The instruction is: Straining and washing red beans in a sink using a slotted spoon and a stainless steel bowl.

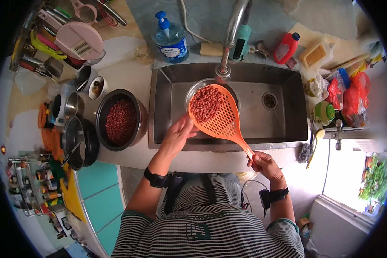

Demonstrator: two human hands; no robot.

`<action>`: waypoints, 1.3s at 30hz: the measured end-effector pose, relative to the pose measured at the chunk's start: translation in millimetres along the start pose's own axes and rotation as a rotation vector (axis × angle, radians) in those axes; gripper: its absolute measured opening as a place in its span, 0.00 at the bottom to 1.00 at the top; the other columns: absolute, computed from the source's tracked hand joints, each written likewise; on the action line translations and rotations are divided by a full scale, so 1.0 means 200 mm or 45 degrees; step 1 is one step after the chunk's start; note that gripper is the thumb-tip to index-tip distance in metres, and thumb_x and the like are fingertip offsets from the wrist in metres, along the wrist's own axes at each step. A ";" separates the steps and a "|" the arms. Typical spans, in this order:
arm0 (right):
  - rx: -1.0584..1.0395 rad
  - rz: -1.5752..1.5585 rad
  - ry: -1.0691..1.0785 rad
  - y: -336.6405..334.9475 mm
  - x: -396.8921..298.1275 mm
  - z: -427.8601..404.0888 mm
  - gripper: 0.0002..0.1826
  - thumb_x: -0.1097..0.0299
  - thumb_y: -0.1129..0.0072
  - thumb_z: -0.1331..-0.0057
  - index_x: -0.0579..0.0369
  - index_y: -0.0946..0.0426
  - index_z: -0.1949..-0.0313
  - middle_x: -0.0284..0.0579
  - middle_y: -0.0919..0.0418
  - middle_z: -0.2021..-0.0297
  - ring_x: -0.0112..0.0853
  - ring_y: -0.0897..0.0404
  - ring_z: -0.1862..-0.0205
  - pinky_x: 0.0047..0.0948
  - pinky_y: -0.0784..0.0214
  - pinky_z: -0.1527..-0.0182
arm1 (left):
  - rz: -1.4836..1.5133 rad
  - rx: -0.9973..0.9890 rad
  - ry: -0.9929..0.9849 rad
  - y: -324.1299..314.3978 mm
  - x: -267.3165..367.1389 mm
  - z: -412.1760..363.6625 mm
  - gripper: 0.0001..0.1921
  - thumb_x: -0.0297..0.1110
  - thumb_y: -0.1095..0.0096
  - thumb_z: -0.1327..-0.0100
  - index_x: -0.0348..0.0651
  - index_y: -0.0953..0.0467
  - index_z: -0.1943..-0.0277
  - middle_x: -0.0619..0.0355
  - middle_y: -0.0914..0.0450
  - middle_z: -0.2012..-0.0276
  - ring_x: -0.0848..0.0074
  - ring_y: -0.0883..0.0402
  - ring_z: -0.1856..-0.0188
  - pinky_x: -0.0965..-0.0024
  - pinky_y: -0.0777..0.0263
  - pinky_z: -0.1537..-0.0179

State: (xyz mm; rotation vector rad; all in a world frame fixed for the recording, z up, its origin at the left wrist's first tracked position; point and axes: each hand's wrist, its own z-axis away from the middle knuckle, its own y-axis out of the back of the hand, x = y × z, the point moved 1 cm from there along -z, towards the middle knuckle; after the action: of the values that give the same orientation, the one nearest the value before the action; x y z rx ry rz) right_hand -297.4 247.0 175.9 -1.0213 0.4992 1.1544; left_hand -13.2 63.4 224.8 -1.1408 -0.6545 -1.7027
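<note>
My right hand grips the handle of an orange plastic skimmer strainer. Reddish beans lie heaped in the left part of its perforated bowl. At the bowl's left rim, my left hand supports the edge, its thumb against the rim and other fingers partly under it. Beneath the strainer a round metal basin stands in the stainless steel sink; the strainer hides most of it. On the counter to the left sits a dark inner cooking pot holding many more reddish beans.
A faucet hangs just above the strainer's far edge. Behind the sink stand a blue pump bottle and a red bottle. A black pot and a small bowl crowd the left. Plastic bags lie at right.
</note>
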 end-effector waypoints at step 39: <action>0.000 0.099 -0.089 -0.15 -0.17 -0.01 0.13 0.64 0.49 0.28 0.62 0.25 0.57 0.26 0.38 0.82 0.15 0.44 0.81 0.16 0.54 0.79 | 0.095 0.140 0.032 0.04 -0.07 0.08 0.19 0.40 0.51 0.27 0.35 0.29 0.41 0.55 0.20 0.55 0.79 0.19 0.61 0.76 0.23 0.58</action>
State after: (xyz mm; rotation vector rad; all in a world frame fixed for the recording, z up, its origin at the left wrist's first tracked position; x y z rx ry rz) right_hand -281.5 227.0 213.4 -0.9649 0.4869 1.2546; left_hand 1.6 78.2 218.9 -1.0520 -0.6733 -1.5957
